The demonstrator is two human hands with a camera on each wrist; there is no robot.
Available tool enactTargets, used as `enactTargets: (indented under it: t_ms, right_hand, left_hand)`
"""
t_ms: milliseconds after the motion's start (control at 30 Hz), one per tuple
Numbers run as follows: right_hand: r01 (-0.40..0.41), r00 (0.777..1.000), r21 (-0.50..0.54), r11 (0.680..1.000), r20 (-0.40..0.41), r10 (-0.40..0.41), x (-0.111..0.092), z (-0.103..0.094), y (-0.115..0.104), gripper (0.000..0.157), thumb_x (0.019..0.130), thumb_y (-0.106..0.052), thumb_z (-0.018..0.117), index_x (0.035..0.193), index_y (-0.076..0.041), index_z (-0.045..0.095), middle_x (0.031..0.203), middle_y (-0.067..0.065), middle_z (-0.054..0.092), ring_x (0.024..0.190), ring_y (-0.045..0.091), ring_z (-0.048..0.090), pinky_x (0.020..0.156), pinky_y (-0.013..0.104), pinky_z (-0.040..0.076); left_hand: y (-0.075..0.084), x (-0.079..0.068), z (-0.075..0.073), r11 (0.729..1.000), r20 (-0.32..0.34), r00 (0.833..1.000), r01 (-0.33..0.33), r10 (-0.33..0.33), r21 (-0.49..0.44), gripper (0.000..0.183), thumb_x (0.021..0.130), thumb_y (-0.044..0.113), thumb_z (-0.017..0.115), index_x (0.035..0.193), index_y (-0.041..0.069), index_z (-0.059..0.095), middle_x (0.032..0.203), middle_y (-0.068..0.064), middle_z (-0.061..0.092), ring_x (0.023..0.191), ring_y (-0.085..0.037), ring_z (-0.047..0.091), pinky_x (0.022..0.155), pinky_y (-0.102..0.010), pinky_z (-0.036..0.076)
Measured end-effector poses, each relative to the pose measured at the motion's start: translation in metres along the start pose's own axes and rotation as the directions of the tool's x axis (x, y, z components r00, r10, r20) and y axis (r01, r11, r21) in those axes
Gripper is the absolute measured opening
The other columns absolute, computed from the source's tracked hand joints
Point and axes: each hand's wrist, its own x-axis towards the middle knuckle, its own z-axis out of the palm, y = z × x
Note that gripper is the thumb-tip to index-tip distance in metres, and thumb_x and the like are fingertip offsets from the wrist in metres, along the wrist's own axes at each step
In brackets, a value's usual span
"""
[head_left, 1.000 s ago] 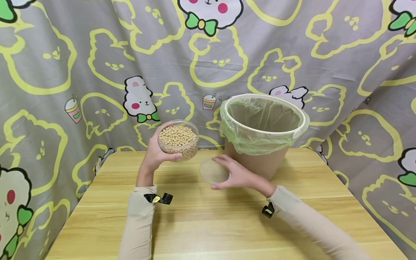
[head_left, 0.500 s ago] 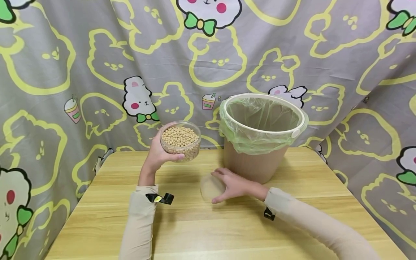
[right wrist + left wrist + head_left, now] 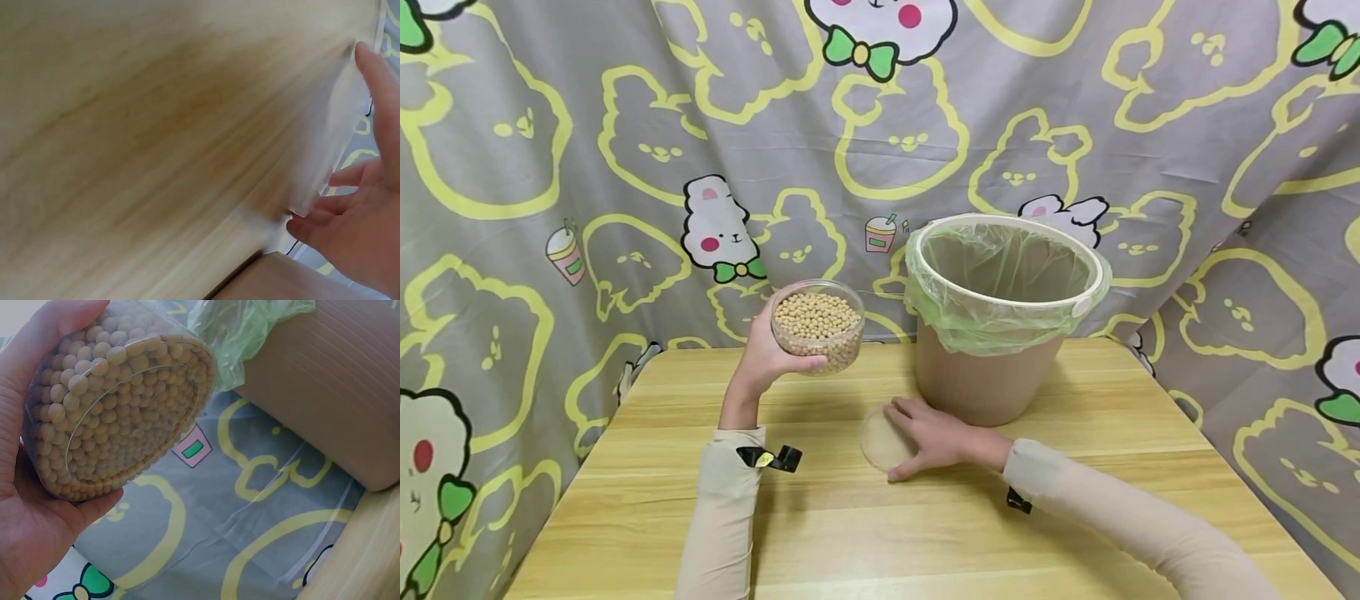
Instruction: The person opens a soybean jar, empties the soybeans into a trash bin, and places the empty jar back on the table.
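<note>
We see a snug beige left sleeve [image 3: 721,525] and matching right sleeve [image 3: 1127,517], lightly creased, plus a black left wrist mount [image 3: 787,458] with a yellow patch [image 3: 765,459] and a black right wrist mount [image 3: 1018,501].

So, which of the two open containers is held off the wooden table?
The clear, round plastic jar of beige beans: the left grip holds it up. The brown bin with the green plastic liner stands on the table.

Gray curtains [image 3: 808,154] printed with yellow outlines and white cartoon animals surround a wood-grain table [image 3: 850,529].
</note>
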Motion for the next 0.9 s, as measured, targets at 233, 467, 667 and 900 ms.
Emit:
enactTargets:
  t_ms: [233,467,667,900]
  right_hand:
    - [0.01,0.999,-0.023,1.0,0.042,-0.009,-0.003,0.002,-0.001,0.108,0.076,-0.074,0.053,0.151,-0.007,0.013,0.155,0.023,0.009,0.142,0.039,0.015,0.113,0.049,0.025]
    - [0.003,0.999,-0.016,1.0,0.048,-0.002,-0.004,0.002,-0.001,0.109,0.075,-0.074,0.053,0.151,-0.008,0.012,0.155,0.022,0.007,0.142,0.039,0.014,0.112,0.05,0.025]
    - [0.008,0.999,-0.024,1.0,0.039,-0.007,-0.003,0.003,-0.001,0.11,0.074,-0.077,0.052,0.151,-0.008,0.013,0.155,0.022,0.009,0.142,0.038,0.015,0.112,0.049,0.025]
    - [0.083,0.985,-0.117,0.99,-0.139,-0.099,-0.005,-0.031,-0.012,0.088,0.083,-0.063,0.055,0.145,-0.004,0.032,0.148,0.02,0.032,0.135,0.034,0.034,0.111,0.045,0.03]
  left_hand:
    - [0.008,-0.001,0.003,1.0,-0.006,1.0,0.012,-0.012,0.015,0.102,0.053,-0.01,0.084,0.141,0.001,0.033,0.135,-0.021,0.041,0.116,-0.02,0.048,0.095,-0.025,0.045]
    - [0.009,-0.002,0.003,1.0,-0.008,1.0,0.003,-0.003,0.009,0.101,0.054,-0.01,0.083,0.141,0.001,0.034,0.135,-0.022,0.042,0.116,-0.02,0.048,0.095,-0.026,0.045]
    - [0.007,-0.001,0.003,1.0,-0.014,1.0,-0.004,0.004,0.022,0.101,0.053,-0.009,0.084,0.141,0.001,0.034,0.135,-0.022,0.042,0.116,-0.02,0.048,0.096,-0.026,0.044]
    - [-0.008,0.0,0.0,1.0,-0.022,1.0,0.017,-0.016,0.026,0.103,0.053,-0.008,0.086,0.141,0.009,0.036,0.135,-0.013,0.045,0.118,-0.022,0.047,0.096,-0.027,0.045]
